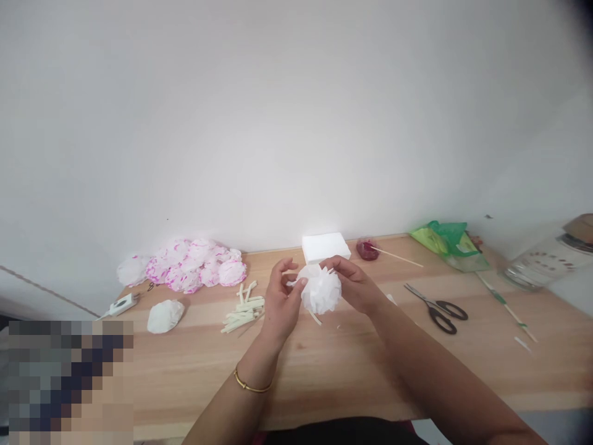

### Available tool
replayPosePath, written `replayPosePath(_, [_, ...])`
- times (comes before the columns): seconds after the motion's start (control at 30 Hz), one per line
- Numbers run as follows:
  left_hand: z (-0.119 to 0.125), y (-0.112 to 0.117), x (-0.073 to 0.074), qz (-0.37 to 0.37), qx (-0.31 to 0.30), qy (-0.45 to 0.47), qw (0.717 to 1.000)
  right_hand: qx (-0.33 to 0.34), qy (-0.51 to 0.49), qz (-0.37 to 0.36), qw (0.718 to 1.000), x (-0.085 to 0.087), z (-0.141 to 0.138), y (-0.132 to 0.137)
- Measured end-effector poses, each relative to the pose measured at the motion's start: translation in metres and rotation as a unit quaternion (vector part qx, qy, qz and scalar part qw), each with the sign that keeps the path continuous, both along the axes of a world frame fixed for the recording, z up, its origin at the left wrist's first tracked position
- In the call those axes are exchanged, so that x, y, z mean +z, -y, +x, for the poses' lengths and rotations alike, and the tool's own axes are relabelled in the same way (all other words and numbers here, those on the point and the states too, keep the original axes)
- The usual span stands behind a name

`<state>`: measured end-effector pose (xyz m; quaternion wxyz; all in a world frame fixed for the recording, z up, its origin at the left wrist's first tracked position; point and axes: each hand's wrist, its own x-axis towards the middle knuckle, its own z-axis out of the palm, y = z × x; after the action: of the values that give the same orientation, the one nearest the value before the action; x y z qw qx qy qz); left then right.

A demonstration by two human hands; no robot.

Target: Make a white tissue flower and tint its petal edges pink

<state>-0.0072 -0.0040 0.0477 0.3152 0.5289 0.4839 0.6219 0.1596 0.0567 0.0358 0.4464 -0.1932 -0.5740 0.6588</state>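
A white tissue-paper flower (321, 290), round with ruffled layers, is held up over the wooden table between both my hands. My left hand (283, 300) grips its left side, the thumb lying against the petals. On the other side my right hand (354, 281) pinches the flower's upper right edge with bent fingers. A pile of pale green strips (244, 311) lies just left of my left hand. Behind the flower sits a stack of white tissue paper (325, 247). Some of my fingertips are hidden behind the paper.
Pink-edged paper flowers (194, 266) cluster at the back left, near a white paper ball (165, 316) and a white plug (123, 304). Rightward are a dark red dish (367, 249) with a stick, scissors (438, 309), a green plastic bag (447, 241) and a clear jar (532, 262).
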Motion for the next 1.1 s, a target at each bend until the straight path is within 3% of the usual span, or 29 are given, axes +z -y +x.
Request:
replayPosePath(0.07, [-0.002,0.006,0.004,0.121,0.077,-0.126,0.982,0.002,-0.024,-0.030,0.999,-0.004,0.000,-0.001])
replayPosePath(0.13, [-0.004,0.013,0.010,0.221,0.131,-0.231,0.939,-0.002,-0.027,-0.045,0.999,-0.007,0.000,-0.002])
replayPosePath(0.27, [-0.002,0.023,0.021,0.281,0.106,-0.337,0.892,-0.006,-0.021,-0.035,0.999,-0.010,0.001,-0.002])
replayPosePath(0.37, [0.000,0.021,0.023,0.258,0.049,-0.382,0.886,-0.003,-0.024,-0.027,0.999,-0.009,0.000,-0.001])
replayPosePath(0.57, [0.000,0.011,0.015,0.191,-0.027,-0.385,0.903,0.001,-0.007,-0.020,1.000,-0.002,-0.001,0.001])
replayPosePath(0.8, [0.000,0.010,0.015,0.118,-0.069,-0.394,0.909,-0.006,0.002,-0.083,0.997,0.005,-0.003,0.004])
replayPosePath(1.1, [0.002,0.003,0.006,0.112,-0.050,-0.391,0.912,-0.032,0.013,-0.170,0.985,0.007,-0.011,0.006])
